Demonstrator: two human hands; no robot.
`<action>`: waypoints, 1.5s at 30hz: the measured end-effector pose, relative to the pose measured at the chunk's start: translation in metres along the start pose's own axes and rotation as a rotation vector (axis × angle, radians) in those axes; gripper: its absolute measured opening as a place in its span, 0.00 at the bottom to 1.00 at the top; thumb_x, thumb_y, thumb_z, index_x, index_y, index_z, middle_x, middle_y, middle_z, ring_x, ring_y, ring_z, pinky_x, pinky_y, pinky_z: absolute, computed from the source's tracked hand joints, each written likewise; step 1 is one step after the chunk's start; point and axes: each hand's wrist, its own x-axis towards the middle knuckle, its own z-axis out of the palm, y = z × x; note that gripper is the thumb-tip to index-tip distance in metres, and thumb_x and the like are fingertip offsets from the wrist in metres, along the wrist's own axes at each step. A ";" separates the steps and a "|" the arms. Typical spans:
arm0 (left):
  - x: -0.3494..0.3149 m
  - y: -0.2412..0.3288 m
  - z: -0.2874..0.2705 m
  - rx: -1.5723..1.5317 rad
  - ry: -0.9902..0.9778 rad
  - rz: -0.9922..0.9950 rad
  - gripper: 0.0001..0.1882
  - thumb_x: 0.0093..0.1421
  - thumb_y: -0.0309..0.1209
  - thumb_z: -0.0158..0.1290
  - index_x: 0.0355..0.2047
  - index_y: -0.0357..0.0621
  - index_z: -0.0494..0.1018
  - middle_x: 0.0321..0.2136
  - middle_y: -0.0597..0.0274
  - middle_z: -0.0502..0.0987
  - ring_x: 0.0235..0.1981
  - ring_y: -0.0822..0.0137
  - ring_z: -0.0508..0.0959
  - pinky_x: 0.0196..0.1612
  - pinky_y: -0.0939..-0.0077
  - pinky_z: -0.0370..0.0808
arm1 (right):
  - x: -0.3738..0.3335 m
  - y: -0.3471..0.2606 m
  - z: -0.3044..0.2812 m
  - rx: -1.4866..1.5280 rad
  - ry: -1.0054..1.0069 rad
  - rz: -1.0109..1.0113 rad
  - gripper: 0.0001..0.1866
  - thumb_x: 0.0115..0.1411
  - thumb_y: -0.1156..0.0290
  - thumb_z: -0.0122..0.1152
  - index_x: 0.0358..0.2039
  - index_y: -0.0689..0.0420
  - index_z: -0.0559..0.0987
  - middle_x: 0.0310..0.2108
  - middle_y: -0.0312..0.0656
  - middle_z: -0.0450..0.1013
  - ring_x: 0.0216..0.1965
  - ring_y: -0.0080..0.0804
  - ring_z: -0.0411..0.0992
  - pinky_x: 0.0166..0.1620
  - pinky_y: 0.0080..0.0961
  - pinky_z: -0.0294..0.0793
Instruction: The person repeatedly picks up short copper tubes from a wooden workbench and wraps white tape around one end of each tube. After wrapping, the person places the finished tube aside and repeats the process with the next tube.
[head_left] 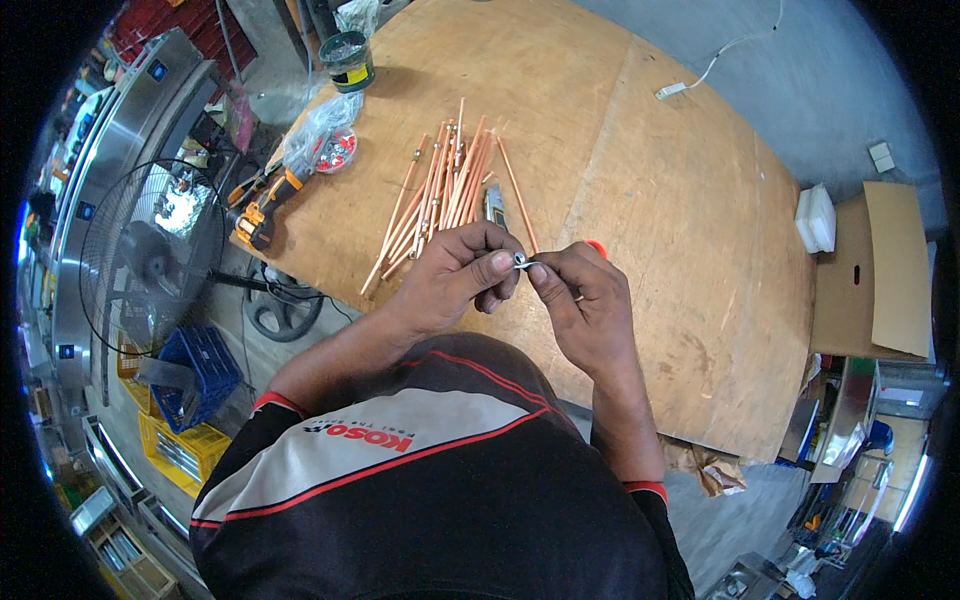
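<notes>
Seen from above, a person in a black shirt with red and white trim stands at a wooden table (680, 220) with both hands raised together over its near edge. The left hand (455, 275) has its thumb and forefinger pinched on a small silvery nut (520, 259), the other fingers curled loosely underneath. The right hand (580, 300) meets it from the other side, thumb and forefinger pressed together on a thin piece that touches the nut; what that piece is cannot be told, as the fingers hide most of it. The nut sits between the two hands, held in the air just above the table edge. Just beyond the hands, a loose bundle of copper tubes (445, 190) lies fanned out on the table, some with small fittings at their ends. A utility knife (494, 205) rests among the tubes. Farther to the left lie a clear plastic bag (320, 135) of small parts and an orange and black power tool (262, 205) at the table's corner. A dark round tin (347, 60) stands at the far edge. A standing fan (150, 260) is on the floor to the left.
</notes>
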 end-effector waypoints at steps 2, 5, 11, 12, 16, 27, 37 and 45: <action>0.001 0.008 0.009 -0.013 0.030 -0.055 0.14 0.66 0.41 0.53 0.40 0.42 0.70 0.20 0.65 0.72 0.17 0.77 0.69 0.18 0.84 0.63 | -0.002 0.000 -0.003 0.003 -0.015 0.038 0.08 0.60 0.68 0.63 0.32 0.60 0.82 0.23 0.44 0.71 0.23 0.39 0.70 0.29 0.33 0.67; 0.000 0.004 0.015 -0.006 0.038 -0.072 0.14 0.66 0.42 0.53 0.40 0.44 0.68 0.20 0.65 0.72 0.16 0.77 0.69 0.17 0.84 0.62 | -0.007 0.002 -0.008 0.024 -0.019 0.035 0.08 0.60 0.68 0.63 0.32 0.60 0.82 0.22 0.44 0.71 0.23 0.37 0.69 0.28 0.32 0.67; 0.000 -0.004 0.042 0.031 0.016 -0.086 0.12 0.67 0.38 0.53 0.39 0.43 0.67 0.22 0.66 0.73 0.17 0.78 0.69 0.19 0.86 0.63 | -0.020 0.015 -0.028 0.044 -0.038 0.034 0.07 0.60 0.69 0.63 0.33 0.60 0.82 0.23 0.44 0.71 0.23 0.37 0.70 0.29 0.31 0.67; 0.000 -0.007 0.049 0.017 0.007 -0.096 0.11 0.67 0.37 0.53 0.38 0.43 0.67 0.23 0.67 0.73 0.18 0.79 0.69 0.19 0.87 0.63 | -0.025 0.019 -0.034 0.063 -0.041 0.040 0.07 0.60 0.69 0.63 0.34 0.60 0.82 0.23 0.44 0.71 0.23 0.37 0.70 0.29 0.31 0.67; 0.005 -0.025 0.082 -0.072 -0.075 0.010 0.10 0.65 0.33 0.55 0.39 0.41 0.68 0.25 0.69 0.72 0.21 0.81 0.69 0.22 0.87 0.63 | -0.045 0.032 -0.065 0.081 -0.031 0.041 0.08 0.59 0.69 0.63 0.34 0.59 0.83 0.24 0.44 0.73 0.25 0.38 0.71 0.30 0.32 0.68; 0.018 -0.071 0.183 0.379 0.048 0.096 0.12 0.65 0.29 0.55 0.44 0.34 0.73 0.34 0.61 0.79 0.36 0.74 0.78 0.40 0.78 0.75 | -0.108 0.076 -0.143 0.164 0.017 0.040 0.10 0.61 0.68 0.63 0.35 0.63 0.81 0.23 0.42 0.71 0.24 0.29 0.69 0.29 0.25 0.66; 0.015 -0.095 0.240 0.790 0.184 0.140 0.14 0.66 0.33 0.52 0.45 0.35 0.76 0.34 0.53 0.81 0.36 0.68 0.81 0.41 0.74 0.76 | -0.137 0.107 -0.176 0.245 -0.007 0.037 0.09 0.60 0.69 0.61 0.36 0.61 0.82 0.28 0.46 0.75 0.29 0.39 0.74 0.33 0.31 0.71; 0.025 -0.108 0.243 0.352 0.219 0.134 0.11 0.65 0.29 0.54 0.44 0.36 0.70 0.27 0.63 0.76 0.25 0.77 0.72 0.30 0.81 0.72 | -0.138 0.110 -0.185 0.340 0.024 0.050 0.08 0.61 0.69 0.62 0.35 0.61 0.82 0.27 0.44 0.74 0.28 0.34 0.73 0.33 0.28 0.70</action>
